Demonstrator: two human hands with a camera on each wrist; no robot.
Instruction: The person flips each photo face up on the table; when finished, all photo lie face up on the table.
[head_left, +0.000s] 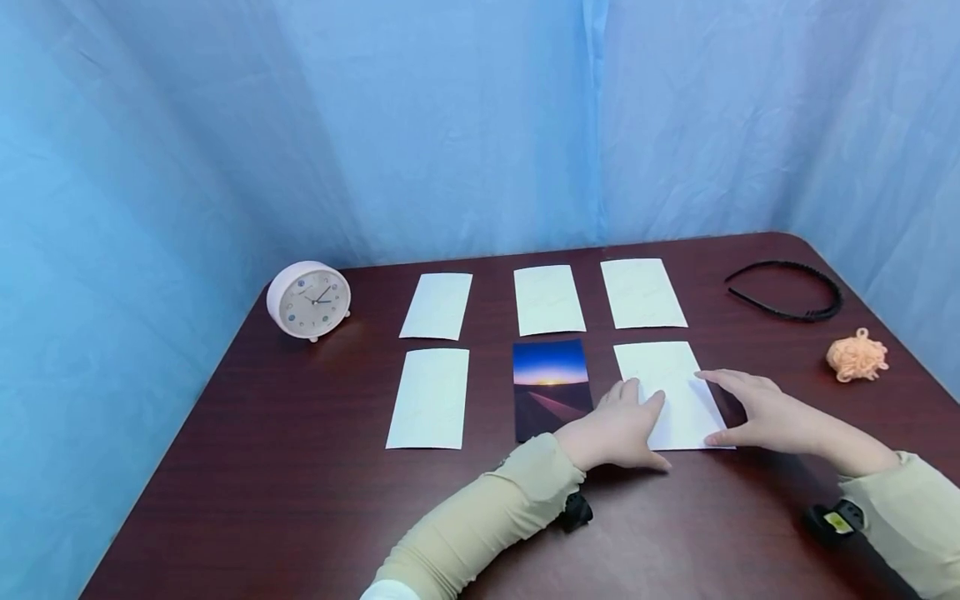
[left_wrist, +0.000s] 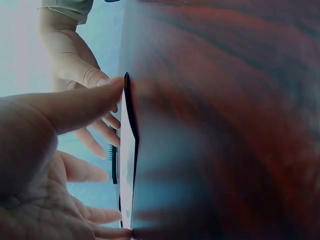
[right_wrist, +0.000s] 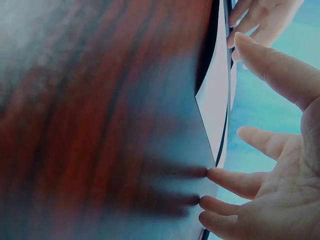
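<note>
A white card (head_left: 675,387) lies at the front right of two rows on the dark table. My left hand (head_left: 618,427) is over its left edge, fingers spread, the thumb near the front edge. At the card's right side is my right hand (head_left: 772,414), its thumb by the front right corner and fingers apart. Seen from the left wrist, the card (left_wrist: 129,150) appears edge-on beside the left thumb. In the right wrist view, the little-side fingers (right_wrist: 235,182) touch down along the card's side. Left of my left hand lies a sunset road picture (head_left: 551,387), face up.
Other white cards lie around: front left (head_left: 427,400), back left (head_left: 438,306), back middle (head_left: 549,300) and back right (head_left: 643,293). A white clock (head_left: 311,302) stands at the left. A black headband (head_left: 787,315) and a peach yarn bundle (head_left: 857,357) lie right. Blue curtains (head_left: 450,125) surround the table.
</note>
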